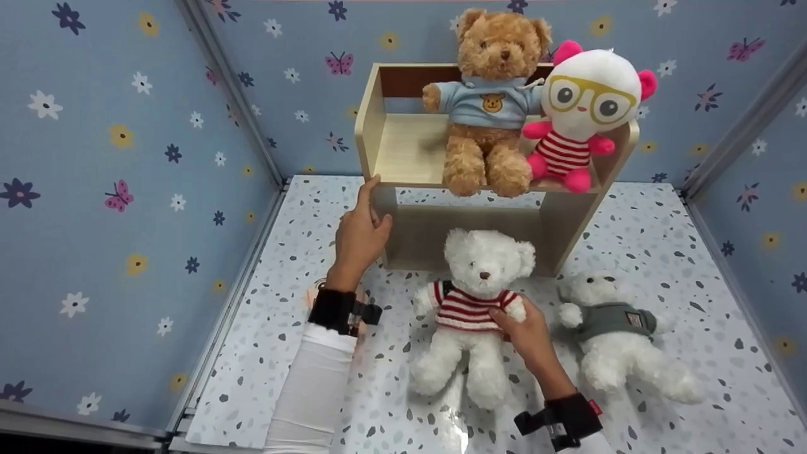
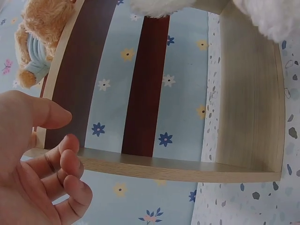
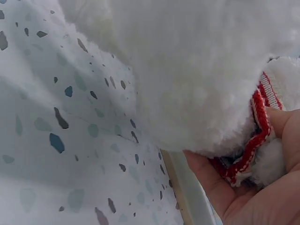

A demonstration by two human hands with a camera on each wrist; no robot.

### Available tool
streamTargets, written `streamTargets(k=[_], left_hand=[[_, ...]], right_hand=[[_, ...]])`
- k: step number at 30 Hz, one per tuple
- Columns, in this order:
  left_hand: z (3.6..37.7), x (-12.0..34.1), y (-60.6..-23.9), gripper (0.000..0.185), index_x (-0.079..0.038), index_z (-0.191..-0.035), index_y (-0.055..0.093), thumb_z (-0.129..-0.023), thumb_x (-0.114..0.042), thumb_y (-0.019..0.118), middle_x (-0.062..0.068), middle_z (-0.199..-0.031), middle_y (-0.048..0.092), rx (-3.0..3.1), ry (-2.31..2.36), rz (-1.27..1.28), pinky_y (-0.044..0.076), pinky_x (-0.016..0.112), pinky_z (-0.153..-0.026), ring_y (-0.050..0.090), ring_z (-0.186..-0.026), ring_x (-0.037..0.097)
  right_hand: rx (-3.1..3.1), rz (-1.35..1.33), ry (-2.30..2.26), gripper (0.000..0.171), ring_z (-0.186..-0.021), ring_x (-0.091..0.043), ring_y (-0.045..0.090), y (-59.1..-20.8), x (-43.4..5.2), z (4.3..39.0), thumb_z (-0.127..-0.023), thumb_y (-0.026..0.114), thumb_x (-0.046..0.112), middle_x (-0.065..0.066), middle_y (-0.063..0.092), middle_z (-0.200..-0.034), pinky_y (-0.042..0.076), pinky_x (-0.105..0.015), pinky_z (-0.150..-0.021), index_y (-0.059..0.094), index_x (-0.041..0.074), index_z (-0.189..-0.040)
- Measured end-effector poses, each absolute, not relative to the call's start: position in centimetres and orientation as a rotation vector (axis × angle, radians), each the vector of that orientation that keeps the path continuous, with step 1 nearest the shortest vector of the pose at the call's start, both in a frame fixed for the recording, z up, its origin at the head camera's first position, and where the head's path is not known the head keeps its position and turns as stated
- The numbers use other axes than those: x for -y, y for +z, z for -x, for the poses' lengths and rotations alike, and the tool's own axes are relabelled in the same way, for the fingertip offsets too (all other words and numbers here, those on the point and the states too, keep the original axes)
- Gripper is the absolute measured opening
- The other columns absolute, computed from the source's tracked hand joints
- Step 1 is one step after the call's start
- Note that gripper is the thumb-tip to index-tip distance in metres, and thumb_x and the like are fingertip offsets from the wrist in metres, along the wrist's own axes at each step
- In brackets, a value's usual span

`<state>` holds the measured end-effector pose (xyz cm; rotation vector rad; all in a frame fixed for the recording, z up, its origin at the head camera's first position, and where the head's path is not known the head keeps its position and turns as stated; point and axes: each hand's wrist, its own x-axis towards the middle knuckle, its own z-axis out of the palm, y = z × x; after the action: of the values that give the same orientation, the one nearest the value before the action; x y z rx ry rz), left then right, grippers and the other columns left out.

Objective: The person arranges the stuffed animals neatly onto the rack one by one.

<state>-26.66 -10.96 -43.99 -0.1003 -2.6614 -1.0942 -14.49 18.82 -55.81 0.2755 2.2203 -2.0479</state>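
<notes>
A white teddy bear in a red-and-white striped sweater is held upright in front of a small wooden shelf. My right hand grips its side, thumb on the sweater. In the right wrist view the fingers curl round the sweater's red hem, under white fur. My left hand is at the shelf's left side, its index finger touching the upper board's front corner. In the left wrist view the left hand has its other fingers loosely bent, with nothing between them and the thumb.
On the upper board sit a brown teddy bear in a blue hoodie and a pink-and-white doll with yellow glasses. Another white bear in a grey-green top lies at the right. Flowered panels surround the speckled table.
</notes>
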Motion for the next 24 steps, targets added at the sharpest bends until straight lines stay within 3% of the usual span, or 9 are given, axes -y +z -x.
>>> streamTargets(k=[4,11,18,24], left_hand=[[26.6,10.9,-44.2,0.073,-0.042,-0.149,0.022,-0.091,-0.020,0.059,-0.001,-0.063,0.049,2.639,-1.118,0.115,0.033,0.028,-0.045,0.047,-0.049,0.015],[26.4,10.7,-44.3,0.072,-0.041,-0.150,0.020,-0.092,-0.014,0.053,-0.003,-0.055,0.043,2.611,-1.175,0.121,0.028,0.026,-0.042,0.039,-0.043,0.014],[26.2,10.6,-44.0,0.077,-0.044,-0.150,0.018,-0.090,-0.013,0.053,-0.005,-0.053,0.041,2.632,-1.221,0.118,0.027,0.025,-0.039,0.036,-0.041,0.013],[26.1,10.6,-44.1,0.079,-0.049,-0.149,0.016,-0.089,-0.014,0.054,-0.005,-0.053,0.041,2.640,-1.233,0.073,0.029,0.024,-0.037,0.036,-0.040,0.013]], right_hand=[[-2.270,-0.286,-1.997,0.039,-0.077,-0.015,0.064,-55.3,-18.4,15.3,-0.086,0.072,0.032,-0.003,0.065,-0.096,0.054,-0.032,-0.065,0.057,0.022,-0.121],[-2.297,-0.278,-1.984,0.048,-0.089,-0.014,0.066,-54.2,-17.5,17.2,-0.090,0.068,0.025,-0.009,0.064,-0.113,0.056,-0.032,-0.071,0.051,0.019,-0.134],[-2.342,-0.275,-1.991,0.041,-0.085,-0.014,0.063,-53.2,-16.7,19.2,-0.091,0.065,0.020,-0.012,0.063,-0.112,0.054,-0.029,-0.068,0.053,0.012,-0.130],[-2.405,-0.255,-1.929,0.041,-0.095,-0.017,0.059,-52.7,-16.3,21.4,-0.093,0.063,0.023,-0.010,0.060,-0.118,0.050,-0.030,-0.075,0.052,0.011,-0.131]])
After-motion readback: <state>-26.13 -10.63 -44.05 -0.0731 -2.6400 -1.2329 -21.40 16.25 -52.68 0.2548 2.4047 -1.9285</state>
